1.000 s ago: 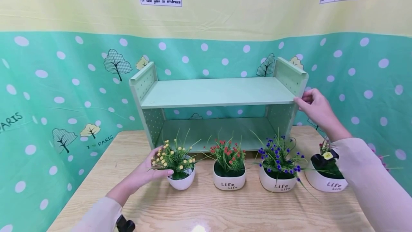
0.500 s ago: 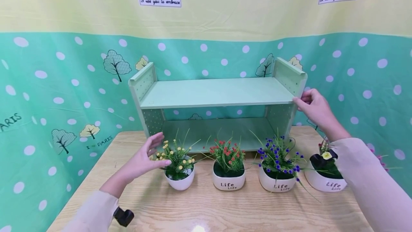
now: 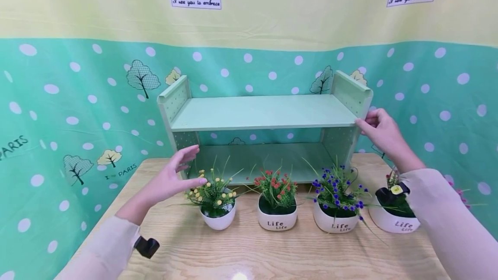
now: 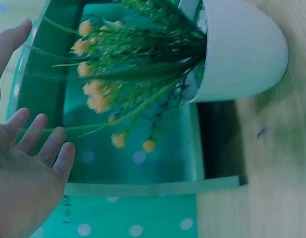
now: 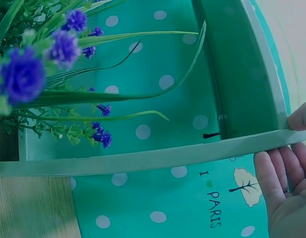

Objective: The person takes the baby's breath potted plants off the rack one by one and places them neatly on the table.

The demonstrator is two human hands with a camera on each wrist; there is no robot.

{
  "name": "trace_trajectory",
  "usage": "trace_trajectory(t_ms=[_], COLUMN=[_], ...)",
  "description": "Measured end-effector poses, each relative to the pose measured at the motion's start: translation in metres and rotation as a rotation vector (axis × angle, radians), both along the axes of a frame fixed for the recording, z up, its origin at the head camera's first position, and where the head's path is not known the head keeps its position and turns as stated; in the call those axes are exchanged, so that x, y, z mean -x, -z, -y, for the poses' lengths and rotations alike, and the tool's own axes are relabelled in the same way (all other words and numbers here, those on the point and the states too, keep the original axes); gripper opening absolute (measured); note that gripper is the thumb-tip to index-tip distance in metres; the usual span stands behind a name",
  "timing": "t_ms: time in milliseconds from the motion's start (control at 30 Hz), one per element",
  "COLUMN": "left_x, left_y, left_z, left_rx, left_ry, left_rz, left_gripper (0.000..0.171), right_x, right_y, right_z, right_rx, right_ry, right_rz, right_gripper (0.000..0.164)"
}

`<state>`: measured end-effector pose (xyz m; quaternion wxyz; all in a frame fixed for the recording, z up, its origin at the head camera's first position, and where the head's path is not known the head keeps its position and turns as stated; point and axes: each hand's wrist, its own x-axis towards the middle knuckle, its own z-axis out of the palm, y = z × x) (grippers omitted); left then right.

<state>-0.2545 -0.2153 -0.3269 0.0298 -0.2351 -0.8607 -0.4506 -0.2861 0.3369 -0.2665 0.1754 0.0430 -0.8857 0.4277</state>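
Note:
A pale green two-tier shelf (image 3: pixel 264 111) stands at the back of the table. My right hand (image 3: pixel 383 135) grips its right side panel; in the right wrist view the thumb (image 5: pixel 300 117) lies on the inner side and the fingers (image 5: pixel 270 181) on the outer. With fingers spread, my left hand (image 3: pixel 169 178) hovers by the shelf's left front, holding nothing. Just below and right of it is a white pot (image 3: pixel 219 217) of yellow artificial flowers (image 4: pixel 96 99). In the left wrist view, the open palm faces the shelf beyond the flowers.
In a row before the shelf stand a pot with red flowers (image 3: pixel 277 218), a pot with blue flowers (image 3: pixel 335 223) and, partly behind the right sleeve, another white pot (image 3: pixel 393 221). All rest on a wooden table (image 3: pixel 218 254). A patterned cloth (image 3: pixel 70 98) hangs behind.
My left hand has let go of the yellow-flower pot, rising up and leftward from its side toward the shelf's left panel. My right hand stays on the shelf. The pots have not moved.

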Motion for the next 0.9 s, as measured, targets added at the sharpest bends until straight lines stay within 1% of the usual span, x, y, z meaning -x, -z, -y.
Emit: trace_trajectory(t_ms=[67, 167, 267, 433, 533, 633, 733, 800, 900], left_x=[0.001, 0.002, 0.002, 0.003, 0.003, 0.002, 0.002, 0.002, 0.002], left_y=[-0.007, -0.018, -0.03, -0.046, -0.052, -0.057, -0.061, -0.064, -0.069], left_z=[0.0, 0.001, 0.005, 0.012, 0.014, 0.016, 0.017, 0.017, 0.018], left_rx=[-0.003, 0.009, 0.066, 0.186, 0.239, 0.308, 0.394, 0.453, 0.523], left_ry=[0.007, 0.008, -0.008, -0.037, -0.04, -0.04, -0.046, -0.062, -0.078], left_rz=[-0.026, -0.092, -0.161, -0.239, -0.275, -0.33, -0.409, -0.458, -0.496], left_gripper=[0.087, 0.075, 0.067, 0.058, 0.053, 0.048, 0.045, 0.042, 0.041], right_x=[-0.001, -0.003, -0.006, -0.011, -0.014, -0.018, -0.022, -0.024, -0.027], right_y=[0.0, 0.0, 0.0, -0.003, -0.006, -0.011, -0.016, -0.02, -0.026], right_z=[-0.002, -0.005, -0.008, -0.011, -0.013, -0.013, -0.015, -0.016, -0.017], right_rx=[0.001, 0.0, -0.011, -0.077, -0.162, -0.271, -0.393, -0.473, -0.612], right_ry=[0.0, 0.003, 0.007, 0.028, 0.035, 0.023, 0.007, -0.01, -0.019], right_rz=[-0.003, -0.009, -0.008, -0.003, -0.007, -0.021, -0.028, -0.02, 0.001], right_gripper=[0.06, 0.063, 0.065, 0.066, 0.064, 0.059, 0.051, 0.048, 0.043])
